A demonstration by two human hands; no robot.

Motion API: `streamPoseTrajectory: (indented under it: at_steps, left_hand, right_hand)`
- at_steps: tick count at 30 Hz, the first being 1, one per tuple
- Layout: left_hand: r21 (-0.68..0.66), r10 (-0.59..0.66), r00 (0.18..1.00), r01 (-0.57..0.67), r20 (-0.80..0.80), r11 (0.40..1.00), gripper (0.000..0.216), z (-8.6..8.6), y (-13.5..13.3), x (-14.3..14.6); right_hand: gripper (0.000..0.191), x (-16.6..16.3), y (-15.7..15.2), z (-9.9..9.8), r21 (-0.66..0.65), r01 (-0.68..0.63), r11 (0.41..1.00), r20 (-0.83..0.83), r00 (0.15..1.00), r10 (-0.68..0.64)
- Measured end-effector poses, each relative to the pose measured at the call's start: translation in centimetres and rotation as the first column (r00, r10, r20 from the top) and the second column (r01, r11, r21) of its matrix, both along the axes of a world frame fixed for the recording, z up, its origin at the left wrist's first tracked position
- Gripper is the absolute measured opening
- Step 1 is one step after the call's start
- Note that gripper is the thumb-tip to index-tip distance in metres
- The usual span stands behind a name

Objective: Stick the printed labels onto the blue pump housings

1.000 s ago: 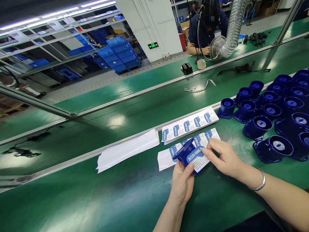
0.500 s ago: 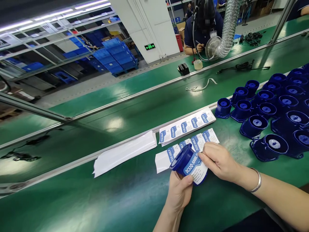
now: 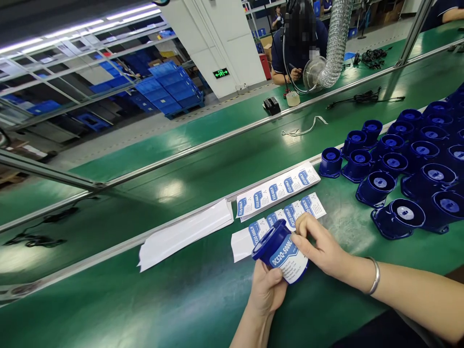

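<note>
My left hand (image 3: pixel 268 290) is wrapped around a dark blue round plastic housing (image 3: pixel 266 244) from below, its thumb on the lower left of the label. The housing is tilted, with its flanged end up and to the left. Around its side lies a blue and white label (image 3: pixel 290 263) printed "DC52Q-5000L". My right hand (image 3: pixel 319 244) is closed at the label's right end, with thumb and curled fingers against it; the fingertips partly hide that edge. Behind the housing, a partly covered strip of labels (image 3: pixel 257 231) lies on the green bench.
A stack of label sheets (image 3: pixel 279 191) and white backing paper (image 3: pixel 184 234) lie along the bench's metal rail. Several blue housings (image 3: pixel 377 188) stand in rows at the right. Across the bench, a person (image 3: pixel 279 58) sits by a flexible metal duct (image 3: pixel 339 43).
The right thumb and fingers have shifted slightly along the label's right end, and more of its white lower part shows. The left hand keeps its hold. The view has moved a little.
</note>
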State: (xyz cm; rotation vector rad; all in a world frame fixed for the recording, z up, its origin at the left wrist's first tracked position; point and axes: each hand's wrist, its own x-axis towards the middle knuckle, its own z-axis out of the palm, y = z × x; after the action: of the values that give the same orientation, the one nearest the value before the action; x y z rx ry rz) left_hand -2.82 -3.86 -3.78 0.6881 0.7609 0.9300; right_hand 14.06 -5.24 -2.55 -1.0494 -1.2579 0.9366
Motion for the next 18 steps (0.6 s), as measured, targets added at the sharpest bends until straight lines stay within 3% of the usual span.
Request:
streamPoseTrajectory:
  at_steps: [3,6,9,12,18]
  left_hand:
    - [-0.027,-0.024,0.999,0.025,0.028,0.999,0.082,-0.5,-0.1,-0.2]
    - [-0.088,-0.021,0.995,0.029,0.093,0.996,0.071,-0.7,0.3,0.0]
    - [-0.203,-0.069,0.981,0.106,0.181,0.973,0.059,0.0,0.8,0.5]
    - [-0.280,-0.165,0.953,0.236,0.254,0.931,0.060,0.9,1.2,1.0]
    - [-0.339,-0.357,0.831,0.513,0.427,0.789,0.070,0.9,0.9,1.2]
  right_hand:
    - [0.042,-0.6,0.1,-1.0,-0.209,-0.068,0.976,-0.187,0.982,0.028]
    - [0.050,-0.6,0.5,-1.6,-0.288,-0.173,0.942,-0.307,0.948,0.081]
    - [0.053,0.3,1.1,-1.5,-0.235,-0.111,0.966,-0.274,0.961,0.044]
    - [0.053,1.6,1.6,-0.9,-0.121,-0.034,0.992,-0.185,0.983,0.012]
    - [0.057,2.4,1.3,0.3,-0.114,-0.323,0.940,-0.226,0.929,0.292]
